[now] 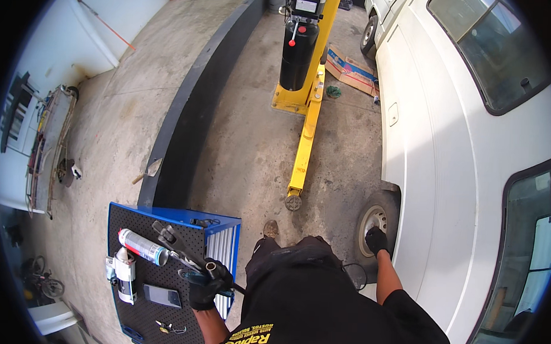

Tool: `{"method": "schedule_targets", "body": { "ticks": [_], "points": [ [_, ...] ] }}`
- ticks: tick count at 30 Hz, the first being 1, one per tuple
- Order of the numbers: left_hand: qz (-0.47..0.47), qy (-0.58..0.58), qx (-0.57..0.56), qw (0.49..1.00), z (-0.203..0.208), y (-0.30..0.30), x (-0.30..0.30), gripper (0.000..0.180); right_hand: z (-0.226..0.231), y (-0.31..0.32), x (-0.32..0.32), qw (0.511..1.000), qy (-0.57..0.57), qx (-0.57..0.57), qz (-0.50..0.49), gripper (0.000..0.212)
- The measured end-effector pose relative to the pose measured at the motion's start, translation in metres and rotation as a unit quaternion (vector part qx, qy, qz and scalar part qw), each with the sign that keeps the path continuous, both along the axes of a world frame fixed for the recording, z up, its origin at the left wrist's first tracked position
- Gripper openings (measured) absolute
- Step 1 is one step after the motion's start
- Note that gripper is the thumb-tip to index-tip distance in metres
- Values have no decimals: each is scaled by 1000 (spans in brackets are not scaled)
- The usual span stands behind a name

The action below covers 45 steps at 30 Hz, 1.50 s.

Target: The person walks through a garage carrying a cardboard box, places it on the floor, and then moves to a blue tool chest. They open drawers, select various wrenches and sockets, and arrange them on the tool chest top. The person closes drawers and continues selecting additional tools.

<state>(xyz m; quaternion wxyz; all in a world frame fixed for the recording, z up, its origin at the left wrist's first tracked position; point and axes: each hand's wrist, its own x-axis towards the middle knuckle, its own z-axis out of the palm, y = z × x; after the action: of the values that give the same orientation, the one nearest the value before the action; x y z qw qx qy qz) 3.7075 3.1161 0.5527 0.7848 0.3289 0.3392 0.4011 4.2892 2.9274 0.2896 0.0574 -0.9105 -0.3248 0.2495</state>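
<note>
My left hand (pixel 206 291), in a black glove, is closed over the near right part of a tool cart's black perforated top (pixel 141 231). From its grip rises a tool with a round metal socket end (pixel 211 267); most of its body is hidden by the glove. Several metal hand tools (pixel 171 240) lie just beyond it. On the right, my gloved right hand (pixel 377 240) is at the hub of a white vehicle's wheel (pixel 371 222). Its fingers look drawn together against the rim, and anything between them is too small to make out.
A spray can (pixel 140 246), a white-and-grey canister (pixel 125 276), a phone (pixel 162 296) and keys (pixel 170 328) lie on the cart. Ahead stands a yellow lift post (pixel 319 52) with its arm (pixel 303 152) reaching toward me. A low dark wall (pixel 187 102) runs left; the white van (pixel 440 135) borders the right.
</note>
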Motion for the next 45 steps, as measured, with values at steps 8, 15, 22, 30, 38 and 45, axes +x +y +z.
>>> {"method": "schedule_targets", "body": {
  "ticks": [8, 15, 22, 30, 38, 45],
  "points": [
    [-71, 147, -58, 985, 15, 111, 91, 25, -57, -62, -30, 994, -24, -99, -47, 26],
    [-162, 259, -41, 951, -4, 202, 243, 18, -112, -123, -13, 965, 89, -240, -60, 30],
    [-186, 342, -53, 920, -9, 284, 484, 26, -144, -41, 115, 962, 106, -197, -157, 27],
    [-241, 254, -16, 937, 15, 334, 655, 34, -125, 144, 354, 870, 361, 217, -257, 33],
    [19, 177, 5, 984, 32, 308, 629, 34, 15, 459, 430, 832, 493, 247, -63, 36],
    [252, 191, 1, 949, 43, 235, 539, 30, 229, 573, 259, 763, 439, 312, 356, 27]
  ]
}}
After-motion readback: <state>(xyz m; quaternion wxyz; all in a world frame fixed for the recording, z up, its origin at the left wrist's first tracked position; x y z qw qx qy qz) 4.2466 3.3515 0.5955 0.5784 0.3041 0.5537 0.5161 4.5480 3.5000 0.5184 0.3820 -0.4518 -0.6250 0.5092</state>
